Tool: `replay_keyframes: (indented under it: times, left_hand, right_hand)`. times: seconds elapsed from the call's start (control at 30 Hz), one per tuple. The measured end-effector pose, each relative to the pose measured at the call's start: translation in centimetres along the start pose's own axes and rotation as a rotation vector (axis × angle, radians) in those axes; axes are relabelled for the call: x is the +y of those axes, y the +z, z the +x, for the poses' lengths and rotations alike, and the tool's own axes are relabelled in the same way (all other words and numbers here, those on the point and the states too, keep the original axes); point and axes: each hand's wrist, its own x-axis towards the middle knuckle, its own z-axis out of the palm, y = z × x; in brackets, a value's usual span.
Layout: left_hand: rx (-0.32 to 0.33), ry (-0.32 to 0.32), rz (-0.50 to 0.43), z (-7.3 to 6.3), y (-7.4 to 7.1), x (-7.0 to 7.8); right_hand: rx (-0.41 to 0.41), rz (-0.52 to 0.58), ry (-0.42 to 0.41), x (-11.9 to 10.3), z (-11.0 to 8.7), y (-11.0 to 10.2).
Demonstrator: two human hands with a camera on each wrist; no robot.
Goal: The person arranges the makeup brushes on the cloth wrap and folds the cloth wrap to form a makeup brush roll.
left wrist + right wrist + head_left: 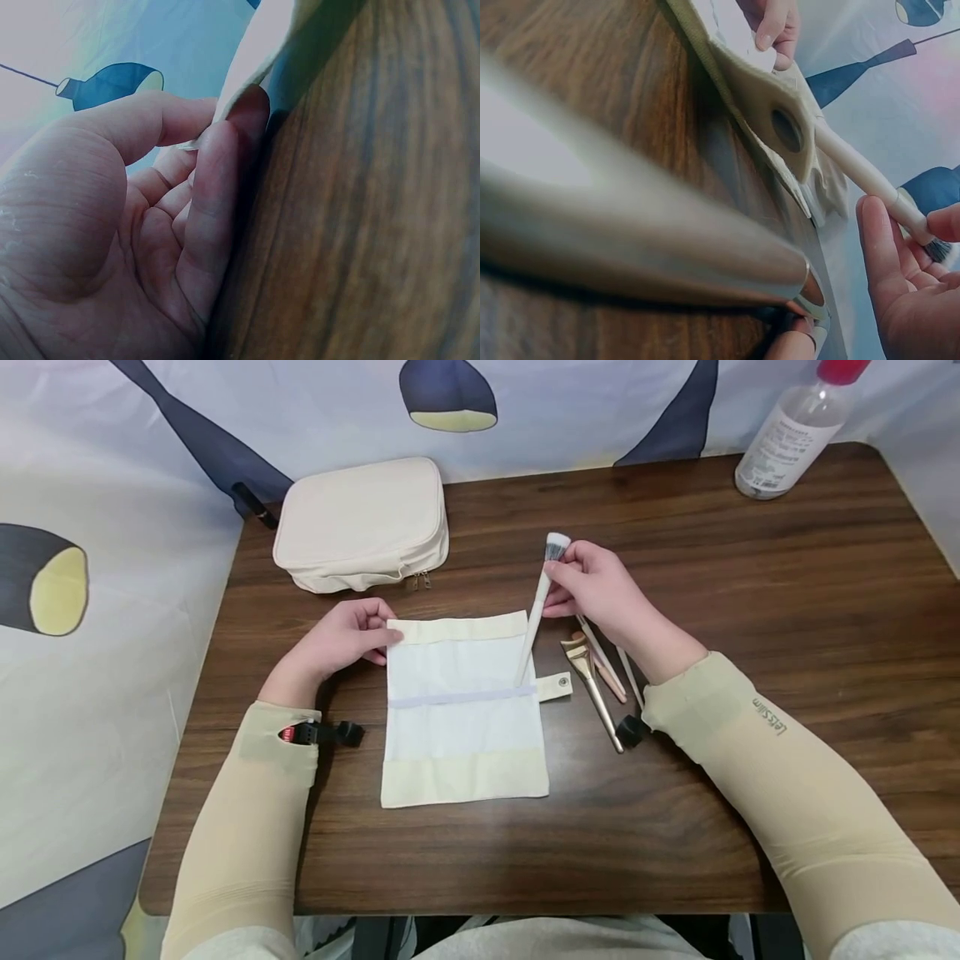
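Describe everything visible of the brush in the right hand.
The brush has a slim, plastic-looking white handle and a short head of dark grey bristles with white tips. The right hand pinches it near the bristles, which face the far side. It slants over the pale cloth's right edge, handle end near the lilac band; contact there is unclear.

From the head we look forward and down, at middle range, over the bare left hand (348, 635) and the bare right hand (600, 589). From the left wrist we face along that hand's palm side, very near, the brown wood-grain table (675, 827) tipped on edge to its right. From the right wrist we look low past that hand toward the left; this view and the head's share the rectangular white-and-cream cloth (450, 727) between the hands.
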Motion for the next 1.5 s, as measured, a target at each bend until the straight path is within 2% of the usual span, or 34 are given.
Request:
replay_keyframes:
  times: [0.43, 0.6, 0.83, 1.2, 1.5]
  left_hand:
    - [-0.006, -0.007, 0.009, 0.2, -0.1, -0.1]
    - [0.014, 0.001, 0.019, 0.2, -0.1, 0.1]
    - [-0.004, -0.006, 0.025, 0.5, 0.1, 0.0]
    - [0.009, 0.002, 0.025, -0.2, -0.2, -0.1]
    - [0.001, 0.001, 0.026, 0.0, -0.2, 0.1]
  right_hand:
    - [0.000, 0.011, 0.006, 0.2, 0.1, 0.2]
    - [-0.002, -0.001, -0.009, 0.2, 0.2, 0.3]
    - [-0.015, 0.009, -0.006, 0.1, -0.1, 0.7]
    - [-0.043, -0.012, 0.006, 0.0, 0.1, 1.7]
    - [-0.034, 0.008, 0.009, 0.2, 0.1, 1.7]
